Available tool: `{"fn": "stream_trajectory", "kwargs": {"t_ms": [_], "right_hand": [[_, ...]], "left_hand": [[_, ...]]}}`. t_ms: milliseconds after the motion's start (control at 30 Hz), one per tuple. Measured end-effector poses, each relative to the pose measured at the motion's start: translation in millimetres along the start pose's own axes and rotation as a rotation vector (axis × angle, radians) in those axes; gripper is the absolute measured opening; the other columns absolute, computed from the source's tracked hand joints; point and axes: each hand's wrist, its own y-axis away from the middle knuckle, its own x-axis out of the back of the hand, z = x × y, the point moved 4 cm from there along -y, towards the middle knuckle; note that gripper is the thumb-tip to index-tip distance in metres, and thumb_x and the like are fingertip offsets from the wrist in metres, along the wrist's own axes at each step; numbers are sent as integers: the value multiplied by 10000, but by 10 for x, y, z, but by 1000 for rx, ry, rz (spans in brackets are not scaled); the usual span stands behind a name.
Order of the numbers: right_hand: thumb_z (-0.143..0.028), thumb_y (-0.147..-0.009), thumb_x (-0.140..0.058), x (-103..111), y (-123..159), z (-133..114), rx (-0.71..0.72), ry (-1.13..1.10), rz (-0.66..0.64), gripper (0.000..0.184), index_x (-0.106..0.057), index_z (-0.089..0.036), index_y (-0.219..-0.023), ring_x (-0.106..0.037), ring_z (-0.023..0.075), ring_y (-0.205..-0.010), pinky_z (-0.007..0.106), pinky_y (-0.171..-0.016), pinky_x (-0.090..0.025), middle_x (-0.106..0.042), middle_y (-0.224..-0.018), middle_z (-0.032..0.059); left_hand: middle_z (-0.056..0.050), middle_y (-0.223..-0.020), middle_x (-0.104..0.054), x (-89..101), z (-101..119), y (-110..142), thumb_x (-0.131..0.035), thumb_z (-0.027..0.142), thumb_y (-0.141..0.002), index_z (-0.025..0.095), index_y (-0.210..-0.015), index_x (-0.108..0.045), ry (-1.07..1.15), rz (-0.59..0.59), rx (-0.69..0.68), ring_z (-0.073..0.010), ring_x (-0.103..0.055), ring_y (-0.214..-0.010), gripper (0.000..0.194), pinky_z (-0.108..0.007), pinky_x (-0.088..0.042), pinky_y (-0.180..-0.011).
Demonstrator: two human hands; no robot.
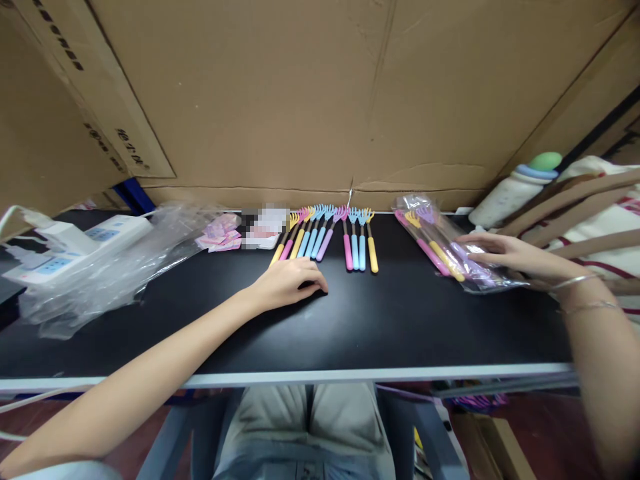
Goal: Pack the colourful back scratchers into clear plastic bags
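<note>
My left hand [290, 283] rests on the black table with its fingers loosely bent and apart from the thumb, holding nothing. Just beyond it lies a row of claw-headed back scratchers [314, 243] with yellow, pink, blue and purple handles; its knuckles are close to the nearest handle ends. A small group of back scratchers [355, 250] sits slightly to the right. At the right, my right hand [505, 253] lies over a clear plastic bag [487, 283] containing pink, yellow and purple back scratchers [433, 250]. Its fingers are stretched out, touching the bag.
Crumpled clear plastic bags [125, 267] and a white power strip [90, 243] are at the left. Pink packets [220, 232] lie near a partly blurred white item [273, 227]. A white bottle [513, 197] and cloth bag [600, 207] stand right. Cardboard [300, 93] walls the back.
</note>
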Motion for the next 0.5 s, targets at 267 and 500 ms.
{"fn": "stream_trajectory", "kwargs": {"t_ms": [267, 500], "right_hand": [[-339, -805, -586, 7, -110, -35, 97, 503, 20, 518, -546, -67, -1244, -558, 274, -1044, 339, -897, -437, -555, -1204, 224], [-378, -865, -518, -346, -20, -630, 488, 742, 178, 438, -570, -108, -1205, -519, 303, -1074, 442, -934, -395, -583, -1183, 204]], "left_hand": [[16, -886, -637, -10, 9, 10, -482, 180, -900, 237, -916, -656, -42, 14, -39, -109, -580, -886, 184, -194, -393, -740], [8, -880, -623, -5, 21, 13, -435, 169, -915, 229, -928, -648, -91, 22, -78, -108, -576, -868, 222, -195, -391, -734]]}}
